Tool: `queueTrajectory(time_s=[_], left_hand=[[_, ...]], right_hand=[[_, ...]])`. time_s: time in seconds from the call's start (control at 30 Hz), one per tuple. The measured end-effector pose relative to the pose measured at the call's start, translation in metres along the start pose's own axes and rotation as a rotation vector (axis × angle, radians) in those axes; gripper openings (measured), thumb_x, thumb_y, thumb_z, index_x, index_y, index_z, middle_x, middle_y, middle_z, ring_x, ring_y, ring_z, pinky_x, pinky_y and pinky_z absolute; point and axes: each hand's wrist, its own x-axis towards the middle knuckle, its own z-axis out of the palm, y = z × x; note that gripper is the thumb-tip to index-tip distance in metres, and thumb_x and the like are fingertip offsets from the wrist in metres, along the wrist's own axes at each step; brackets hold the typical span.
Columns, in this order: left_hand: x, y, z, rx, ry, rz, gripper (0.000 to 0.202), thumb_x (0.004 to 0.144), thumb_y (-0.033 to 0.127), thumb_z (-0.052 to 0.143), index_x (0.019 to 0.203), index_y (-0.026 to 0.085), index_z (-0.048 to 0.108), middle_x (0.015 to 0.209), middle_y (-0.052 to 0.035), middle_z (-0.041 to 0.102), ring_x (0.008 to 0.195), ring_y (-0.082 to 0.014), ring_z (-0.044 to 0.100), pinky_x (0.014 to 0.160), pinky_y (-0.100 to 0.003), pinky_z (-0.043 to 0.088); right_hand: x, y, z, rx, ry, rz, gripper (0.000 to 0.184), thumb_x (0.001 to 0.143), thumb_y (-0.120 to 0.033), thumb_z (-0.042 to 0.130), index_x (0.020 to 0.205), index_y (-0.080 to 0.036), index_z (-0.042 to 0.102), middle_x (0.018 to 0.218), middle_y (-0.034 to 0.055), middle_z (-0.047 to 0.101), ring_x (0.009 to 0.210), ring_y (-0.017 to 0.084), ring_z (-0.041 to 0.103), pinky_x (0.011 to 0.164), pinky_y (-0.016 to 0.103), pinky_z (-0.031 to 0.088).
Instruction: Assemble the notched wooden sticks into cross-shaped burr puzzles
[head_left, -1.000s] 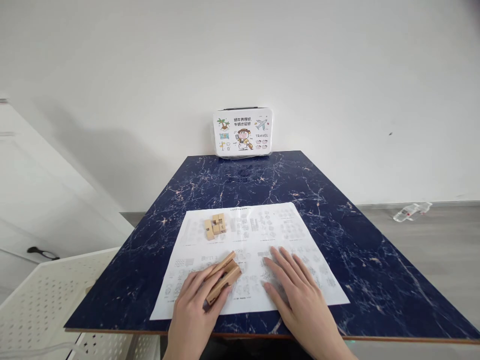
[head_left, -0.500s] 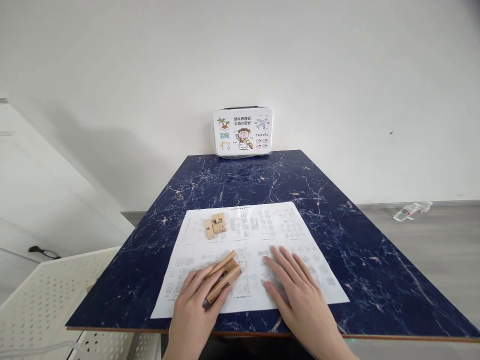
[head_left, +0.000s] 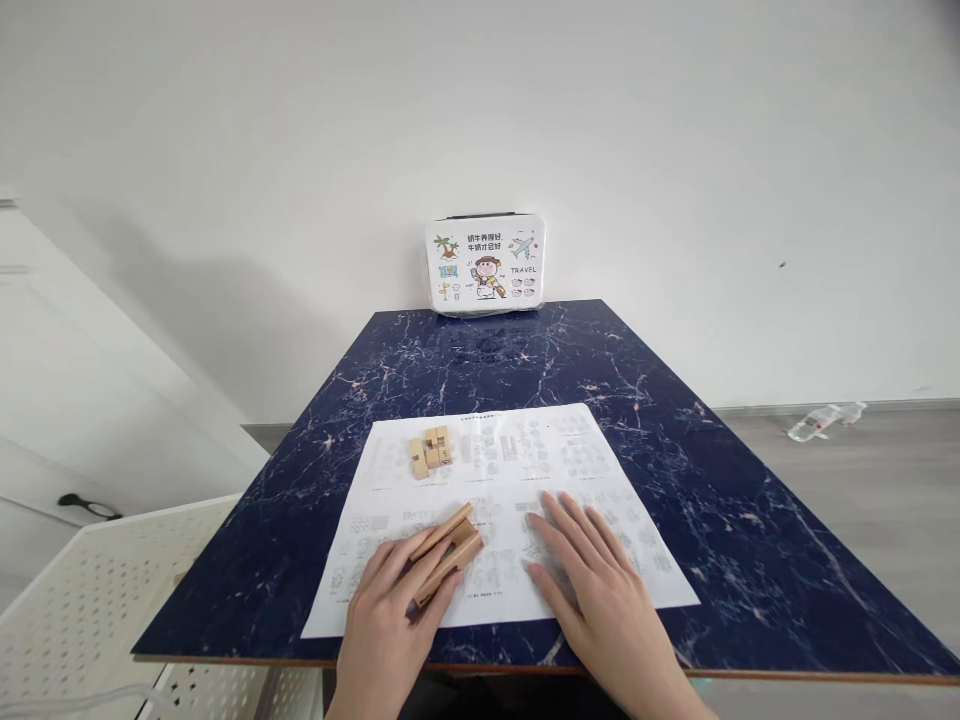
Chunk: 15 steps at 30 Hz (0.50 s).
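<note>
My left hand (head_left: 388, 605) is closed around several long notched wooden puzzle pieces (head_left: 459, 557), low over the left part of a printed sheet (head_left: 510, 590). Their far ends stick out past my fingers toward the middle of the sheet; the near ends are hidden by the hand. My right hand (head_left: 596, 580) lies flat on the right part of the sheet, fingers stretched out and holding nothing. Farther back on the sheet's upper left sits a small cluster of notched light-wood pieces (head_left: 430, 456), apart from both hands. Rows of faint diagrams cover the paper.
The sheet lies on a dark blue marbled table (head_left: 495, 375). At its far edge, a white cartoon case (head_left: 487, 265) leans against the wall. A perforated cream cart (head_left: 97, 570) stands to the left below the tabletop. A clear plastic bottle (head_left: 814, 424) lies on the floor at right.
</note>
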Motion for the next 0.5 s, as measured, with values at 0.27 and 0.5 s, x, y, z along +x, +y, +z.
queueTrajectory(time_s=[0.27, 0.5], left_hand=[[-0.0003, 0.0012, 0.0000, -0.003, 0.010, -0.005, 0.032, 0.103, 0.038, 0.063, 0.135, 0.033, 0.067, 0.129, -0.0028, 0.073, 0.116, -0.0250, 0.070, 0.093, -0.041, 0.068], [0.0011, 0.0021, -0.0007, -0.020, 0.010, -0.014, 0.030, 0.103, 0.037, 0.063, 0.132, 0.033, 0.069, 0.128, -0.0029, 0.073, 0.115, -0.0248, 0.070, 0.091, -0.040, 0.068]], right_hand=[[0.0007, -0.0006, 0.0002, 0.024, 0.016, 0.005, 0.049, 0.109, -0.045, 0.049, 0.155, -0.027, 0.051, 0.168, 0.0017, 0.040, 0.156, 0.032, 0.037, 0.124, 0.057, 0.042], [-0.0002, 0.0002, 0.0011, 0.029, 0.023, 0.009, 0.049, 0.109, -0.044, 0.050, 0.155, -0.028, 0.051, 0.168, 0.0020, 0.041, 0.156, 0.032, 0.037, 0.124, 0.056, 0.041]])
